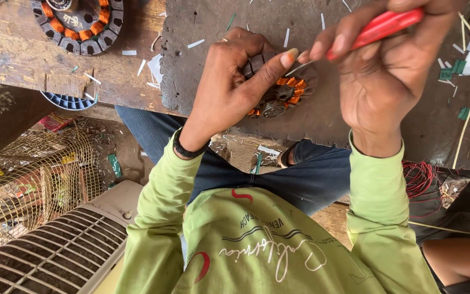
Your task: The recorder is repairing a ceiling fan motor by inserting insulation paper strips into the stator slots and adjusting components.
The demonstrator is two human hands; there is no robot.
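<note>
Head view, looking down past my green sleeves. My left hand (235,81) is clenched around a small motor winding (281,95), a round iron core wrapped with orange copper coils, pressing it against the dark, worn board (202,32) in front of me. My thumb stretches across its top edge. My right hand (379,71) grips a red-handled tool (379,27); its thin metal tip points down at the coils, just beside my left thumbnail. Whether the tip touches the wire, I cannot tell.

White and green paper slips (196,43) lie scattered over the board. A second, larger winding (80,22) sits on the wooden bench at upper left, well apart from my hands. A tangle of red wire (422,177) hangs at right, below the board. A beige slatted grille (55,256) and a wire-mesh guard (33,169) lie on the floor at left.
</note>
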